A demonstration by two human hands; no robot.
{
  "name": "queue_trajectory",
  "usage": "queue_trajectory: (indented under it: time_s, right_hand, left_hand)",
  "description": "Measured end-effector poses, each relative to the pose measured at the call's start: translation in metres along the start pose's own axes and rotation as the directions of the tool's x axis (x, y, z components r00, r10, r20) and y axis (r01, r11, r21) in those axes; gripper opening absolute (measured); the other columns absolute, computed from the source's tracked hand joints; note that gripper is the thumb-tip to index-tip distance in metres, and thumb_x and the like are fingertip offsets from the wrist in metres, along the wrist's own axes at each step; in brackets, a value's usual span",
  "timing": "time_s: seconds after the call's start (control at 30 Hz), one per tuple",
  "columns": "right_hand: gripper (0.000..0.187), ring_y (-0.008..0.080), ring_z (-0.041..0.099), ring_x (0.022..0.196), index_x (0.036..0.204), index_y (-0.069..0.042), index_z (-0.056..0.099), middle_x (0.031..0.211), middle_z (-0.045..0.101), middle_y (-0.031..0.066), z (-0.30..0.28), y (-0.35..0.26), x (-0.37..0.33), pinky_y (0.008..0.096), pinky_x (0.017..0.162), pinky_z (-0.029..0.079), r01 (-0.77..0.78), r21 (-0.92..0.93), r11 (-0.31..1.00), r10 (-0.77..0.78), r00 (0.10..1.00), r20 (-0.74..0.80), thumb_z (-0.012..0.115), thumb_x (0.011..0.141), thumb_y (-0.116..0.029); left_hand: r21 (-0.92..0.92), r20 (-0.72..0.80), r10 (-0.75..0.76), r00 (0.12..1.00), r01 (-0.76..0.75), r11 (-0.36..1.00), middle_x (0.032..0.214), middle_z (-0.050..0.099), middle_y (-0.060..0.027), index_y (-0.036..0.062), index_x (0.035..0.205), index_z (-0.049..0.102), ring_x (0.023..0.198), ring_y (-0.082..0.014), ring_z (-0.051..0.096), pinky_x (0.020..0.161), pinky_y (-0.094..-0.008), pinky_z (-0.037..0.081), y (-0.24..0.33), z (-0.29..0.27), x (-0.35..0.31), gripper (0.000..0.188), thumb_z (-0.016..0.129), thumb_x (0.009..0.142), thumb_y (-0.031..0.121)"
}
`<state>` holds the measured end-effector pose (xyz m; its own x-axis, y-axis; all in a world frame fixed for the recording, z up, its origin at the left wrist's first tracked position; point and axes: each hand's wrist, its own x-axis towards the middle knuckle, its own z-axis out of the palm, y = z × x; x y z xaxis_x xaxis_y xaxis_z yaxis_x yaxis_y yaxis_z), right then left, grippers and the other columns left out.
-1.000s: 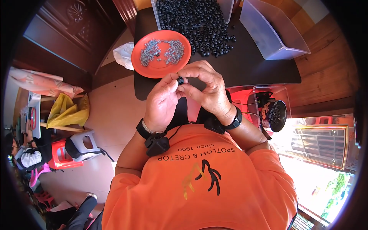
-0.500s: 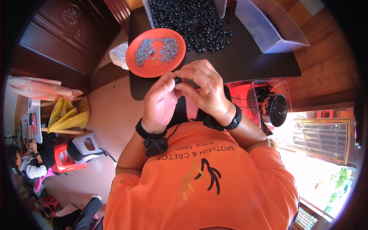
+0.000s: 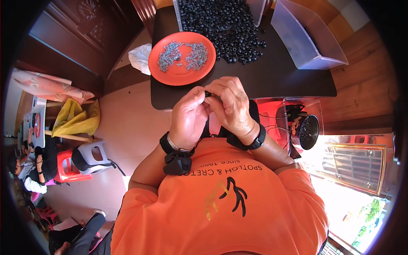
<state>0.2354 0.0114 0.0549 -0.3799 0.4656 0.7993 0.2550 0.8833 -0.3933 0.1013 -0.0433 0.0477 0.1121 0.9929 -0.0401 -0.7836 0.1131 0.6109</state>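
Observation:
A small black knob-like part [image 3: 208, 94] is pinched between the fingertips of both hands, just off the near edge of the table. My left hand [image 3: 188, 114] holds it from the left with thumb and forefinger. From the right, the bent fingers of my right hand [image 3: 231, 106] close on the same part and cover much of it. Beyond the hands, an orange plate [image 3: 182, 79] carries two heaps of small silvery metal pieces [image 3: 197, 56]. Behind it lies a large pile of similar black parts [image 3: 231, 40], spilling out of a clear plastic bin [image 3: 177, 17].
A second clear bin [image 3: 304, 51] stands at the right of the dark table [image 3: 272, 83]. Below it, a clear box [image 3: 318, 108] holds a round black container [image 3: 309, 131] of small pieces, with cables nearby. White plastic [image 3: 140, 58] lies left of the plate. Another person [image 3: 40, 165] sits far left.
The view has shifted, so the table and plate appear farther right. Both hands stay together on the black part, and the right fingers now hide more of it.

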Motion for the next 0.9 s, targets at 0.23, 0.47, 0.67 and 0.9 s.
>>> queue_trajectory:
  time_s: [0.23, 0.47, 0.67, 0.9]
  right_hand:
    - [0.033, 0.0303, 0.057, 0.089, 0.101, -0.003, 0.058, 0.095, 0.06, 0.0107, 0.012, -0.001, -0.014, 0.0377, 0.078, 0.048, -0.082, 0.009, 0.997, 0.082, 0.997, -0.012, 0.068, 0.07, 0.005]
    - [0.034, 0.0315, 0.057, 0.091, 0.101, -0.004, 0.059, 0.095, 0.061, 0.0092, 0.02, -0.003, -0.018, 0.0394, 0.079, 0.048, -0.101, 0.013, 0.995, 0.102, 0.994, -0.031, 0.069, 0.07, 0.003]
    - [0.031, 0.0245, 0.059, 0.088, 0.093, -0.006, 0.061, 0.092, 0.063, 0.0065, 0.002, -0.008, 0.006, 0.0351, 0.078, 0.048, -0.14, 0.174, 0.975, 0.136, 0.99, 0.036, 0.075, 0.067, 0.003]
    - [0.031, 0.021, 0.06, 0.087, 0.092, -0.007, 0.064, 0.091, 0.064, 0.0042, -0.003, -0.014, 0.029, 0.0332, 0.083, 0.045, -0.175, 0.344, 0.923, 0.152, 0.984, 0.091, 0.078, 0.066, 0.002]
  left_hand:
    - [-0.011, -0.052, 0.015, 0.999, -0.016, 1.0, 0.091, 0.054, -0.0051, 0.0028, 0.097, 0.052, 0.087, -0.0138, 0.053, 0.084, -0.0318, 0.043, -0.007, -0.005, -0.002, 0.018, 0.041, 0.098, 0.017]
    - [0.0, -0.115, 0.006, 0.993, -0.006, 1.0, 0.089, 0.053, -0.0015, 0.0048, 0.095, 0.053, 0.085, -0.0096, 0.05, 0.077, -0.0269, 0.04, -0.009, -0.008, -0.005, 0.017, 0.042, 0.098, 0.017]
    - [0.107, 0.035, 0.097, 0.995, -0.1, 0.989, 0.094, 0.053, -0.0026, 0.0009, 0.103, 0.053, 0.087, -0.0096, 0.049, 0.082, -0.0263, 0.039, 0.003, -0.006, -0.004, 0.021, 0.045, 0.098, 0.02]
    - [0.149, 0.171, 0.194, 0.966, -0.22, 0.964, 0.102, 0.055, -0.0048, -0.0011, 0.109, 0.053, 0.093, -0.0105, 0.049, 0.085, -0.0265, 0.039, 0.021, -0.006, -0.005, 0.025, 0.048, 0.097, 0.02]
